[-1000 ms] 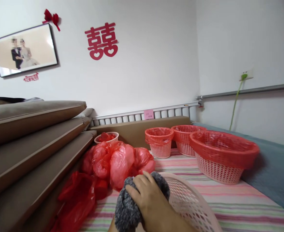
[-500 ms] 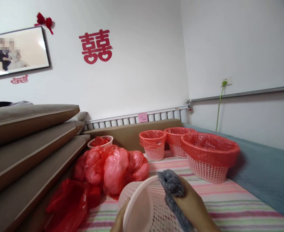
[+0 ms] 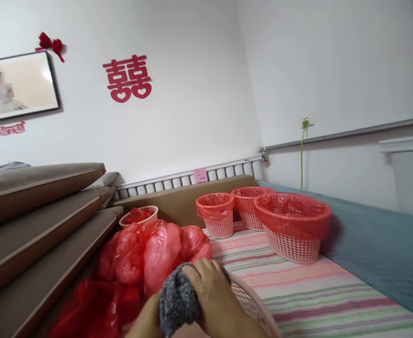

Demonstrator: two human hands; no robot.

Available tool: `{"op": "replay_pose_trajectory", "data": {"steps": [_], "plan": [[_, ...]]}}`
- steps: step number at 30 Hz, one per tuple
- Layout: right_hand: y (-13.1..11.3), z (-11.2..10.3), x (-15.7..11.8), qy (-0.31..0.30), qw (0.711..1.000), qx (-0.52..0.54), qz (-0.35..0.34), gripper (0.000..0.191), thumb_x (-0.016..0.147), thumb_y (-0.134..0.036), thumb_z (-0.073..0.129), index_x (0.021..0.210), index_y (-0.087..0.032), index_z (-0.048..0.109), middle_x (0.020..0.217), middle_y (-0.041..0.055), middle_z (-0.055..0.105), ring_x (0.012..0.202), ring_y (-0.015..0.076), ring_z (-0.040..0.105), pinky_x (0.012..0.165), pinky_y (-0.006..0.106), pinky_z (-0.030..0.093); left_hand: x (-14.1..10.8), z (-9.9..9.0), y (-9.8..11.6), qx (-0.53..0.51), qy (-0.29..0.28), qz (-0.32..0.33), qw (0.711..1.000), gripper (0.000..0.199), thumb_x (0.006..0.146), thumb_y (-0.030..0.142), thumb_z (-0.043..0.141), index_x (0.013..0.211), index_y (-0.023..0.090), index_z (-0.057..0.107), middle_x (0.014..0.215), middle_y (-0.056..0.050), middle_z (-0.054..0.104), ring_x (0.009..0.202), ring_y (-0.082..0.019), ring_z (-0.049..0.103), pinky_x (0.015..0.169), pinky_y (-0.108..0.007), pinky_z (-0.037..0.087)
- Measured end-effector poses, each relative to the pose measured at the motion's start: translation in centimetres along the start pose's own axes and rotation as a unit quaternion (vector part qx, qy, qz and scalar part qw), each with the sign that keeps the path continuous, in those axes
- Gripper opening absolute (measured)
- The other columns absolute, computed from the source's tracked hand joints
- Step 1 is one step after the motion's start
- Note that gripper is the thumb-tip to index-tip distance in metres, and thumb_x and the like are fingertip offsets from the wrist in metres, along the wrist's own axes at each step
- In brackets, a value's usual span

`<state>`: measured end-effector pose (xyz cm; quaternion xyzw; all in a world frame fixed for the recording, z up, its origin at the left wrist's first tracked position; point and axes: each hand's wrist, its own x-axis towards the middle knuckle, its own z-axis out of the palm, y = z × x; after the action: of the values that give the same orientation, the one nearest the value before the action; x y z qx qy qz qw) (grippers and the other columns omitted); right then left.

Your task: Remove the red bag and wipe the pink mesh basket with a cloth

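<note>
My right hand (image 3: pixel 215 293) grips a fuzzy grey cloth (image 3: pixel 176 300) and presses it on the outside of a pale pink mesh basket (image 3: pixel 254 307) at the bottom of the view. The basket lies tilted over a striped sheet (image 3: pixel 298 286). My left hand (image 3: pixel 143 321) shows only partly at the bottom edge, left of the cloth, holding the basket from that side. Its fingers are mostly hidden behind the cloth.
A heap of red plastic bags (image 3: pixel 150 253) lies just beyond my hands. Three mesh baskets lined with red bags (image 3: pixel 293 225) stand at the right; a small one (image 3: pixel 139 216) sits behind the heap. Stacked brown cushions (image 3: pixel 41 216) rise at the left. A teal cover (image 3: pixel 378 249) is at the right.
My right hand has carried the grey cloth from the basket's right rim over to its left outer side. The camera has turned to the right.
</note>
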<state>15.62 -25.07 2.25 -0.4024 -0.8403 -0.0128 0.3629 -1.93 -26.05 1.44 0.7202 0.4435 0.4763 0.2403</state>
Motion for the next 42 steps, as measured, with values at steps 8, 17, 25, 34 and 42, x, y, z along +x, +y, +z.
{"op": "replay_pose_trajectory", "data": {"steps": [8,17,25,34,42], "plan": [[-0.7,3.1,0.3,0.034,0.994,0.000,-0.105,0.046,0.079,-0.029,0.056,0.124,-0.029,0.047,0.122,0.0043,0.051,0.113,0.0227,0.042,0.110,0.044,0.014,-1.6,0.3,-1.2,0.006,0.060,-0.029,0.998,0.030,0.089,0.033,0.054,0.116,0.019,0.056,0.120,-0.008,0.058,0.100,-0.020,0.060,0.084,-0.041,0.052],[6.2,2.9,-0.9,0.117,0.978,0.024,0.170,0.035,0.076,-0.017,0.054,0.110,-0.022,0.053,0.102,0.0051,0.059,0.095,0.0218,0.051,0.081,0.032,0.038,-2.9,-0.2,-3.4,-0.010,0.066,-0.090,0.994,0.060,0.059,0.010,0.048,0.117,0.012,0.063,0.122,-0.011,0.065,0.122,-0.030,0.051,0.110,-0.048,0.029],[10.7,3.7,-5.5,0.123,0.956,0.073,0.257,0.036,0.075,-0.018,0.051,0.111,-0.022,0.053,0.102,0.0050,0.060,0.096,0.0216,0.054,0.080,0.031,0.040,-4.8,2.2,-3.2,0.023,0.019,-0.067,0.997,0.062,0.069,0.008,0.046,0.130,0.014,0.053,0.138,-0.008,0.052,0.134,-0.024,0.038,0.114,-0.041,0.023],[8.5,2.5,-4.0,0.150,0.971,0.046,0.180,0.053,0.069,-0.010,0.051,0.121,-0.020,0.052,0.103,0.0055,0.062,0.092,0.0217,0.055,0.080,0.033,0.042,-0.6,1.1,0.2,0.065,-0.036,-0.049,0.996,0.061,0.063,0.003,0.046,0.121,0.014,0.060,0.123,-0.010,0.064,0.120,-0.027,0.054,0.108,-0.046,0.033],[-0.3,1.2,-1.6,0.063,0.998,0.023,0.008,0.054,0.070,-0.017,0.057,0.123,-0.024,0.050,0.120,0.0040,0.054,0.115,0.0234,0.040,0.107,0.045,0.014,-1.7,2.5,1.2,0.021,-0.027,-0.003,0.999,0.038,0.071,0.010,0.055,0.106,0.018,0.069,0.105,-0.007,0.073,0.111,-0.031,0.060,0.100,-0.044,0.045]]}}
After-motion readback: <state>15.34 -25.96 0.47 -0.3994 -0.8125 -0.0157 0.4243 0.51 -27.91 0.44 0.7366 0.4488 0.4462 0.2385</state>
